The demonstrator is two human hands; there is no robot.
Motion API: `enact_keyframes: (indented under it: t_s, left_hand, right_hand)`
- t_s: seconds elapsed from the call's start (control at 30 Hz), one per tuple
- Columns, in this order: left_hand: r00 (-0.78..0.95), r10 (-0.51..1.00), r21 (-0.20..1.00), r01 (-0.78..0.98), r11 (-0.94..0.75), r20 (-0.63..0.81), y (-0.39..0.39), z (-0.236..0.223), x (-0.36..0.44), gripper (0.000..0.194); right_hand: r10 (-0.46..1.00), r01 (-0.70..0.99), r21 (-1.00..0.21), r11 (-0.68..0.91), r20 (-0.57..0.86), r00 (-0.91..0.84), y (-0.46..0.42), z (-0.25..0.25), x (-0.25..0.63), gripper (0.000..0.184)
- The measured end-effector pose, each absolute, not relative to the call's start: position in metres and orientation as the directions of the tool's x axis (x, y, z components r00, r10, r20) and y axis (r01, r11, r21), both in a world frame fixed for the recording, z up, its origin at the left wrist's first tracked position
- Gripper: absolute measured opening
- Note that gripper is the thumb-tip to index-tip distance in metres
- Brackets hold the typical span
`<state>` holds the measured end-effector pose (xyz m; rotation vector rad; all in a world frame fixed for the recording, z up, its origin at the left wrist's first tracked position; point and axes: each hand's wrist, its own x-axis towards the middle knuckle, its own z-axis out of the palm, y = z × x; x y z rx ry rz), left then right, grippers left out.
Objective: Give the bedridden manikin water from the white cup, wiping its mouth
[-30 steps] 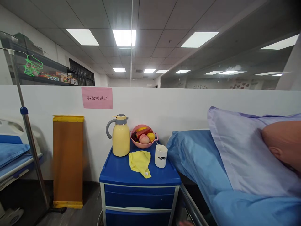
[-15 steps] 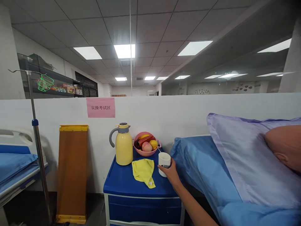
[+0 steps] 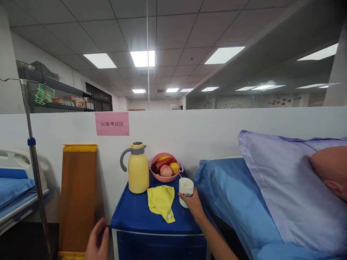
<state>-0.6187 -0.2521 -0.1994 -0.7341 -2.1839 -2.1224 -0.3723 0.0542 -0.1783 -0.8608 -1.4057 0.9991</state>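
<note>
hands, two. your right hand (image 3: 193, 206), lower centre-right of the frame: closed round the near right side of a white cylindrical mug (image 3: 186, 184) with dark stripes, thumb across its front. your left hand (image 3: 98, 240), bottom left of centre: loosely curled, thumb and fingers part-way apart, nothing seen in it, well apart from the mug.

mug, one: upright, at the right of the blue plastic cabinet top (image 3: 130, 216); whether its base touches the surface, you cannot tell. slender pale stick (image 3: 180, 175), one, just behind its rim; whether it stands inside is unclear.

hazards, as judged: a one-sided hold high on smooth walls could let the mug tip or slip, spilling any contents; a sideways drag could catch the cloth or knock the bowl; a wide swing of your left hand could strike the flask.

count: yellow flask with grey handle (image 3: 138, 175), one, left on the cabinet; crumpled yellow cloth (image 3: 162, 202), one, between flask and mug; round pink plastic bowl (image 3: 164, 179), one, behind the cloth. in it: pinkish round fruit (image 3: 166, 170), one; yellow round fruit (image 3: 174, 167), one; long red piece (image 3: 164, 162), one; dark pieces, number unclear. lilac pillow (image 3: 265, 173), one, right of the frame.
</note>
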Motion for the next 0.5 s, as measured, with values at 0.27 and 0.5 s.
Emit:
enact_keyframes:
  t_s: [0.27, 0.5]
  left_hand:
    - [-0.882, 0.299, 0.930, 0.362, -0.065, 0.364, -0.131, -0.044, -0.689, 0.051]
    - [-0.890, 0.308, 0.927, 0.370, 0.058, 0.336, -0.078, -0.006, -0.702, 0.033]
  right_hand:
    - [0.931, -0.050, -0.936, 0.350, 0.353, -0.094, 0.050, -0.176, -0.371, 0.070]
    - [0.923, -0.057, -0.927, 0.370, 0.374, -0.091, 0.048, -0.174, -0.370, 0.067]
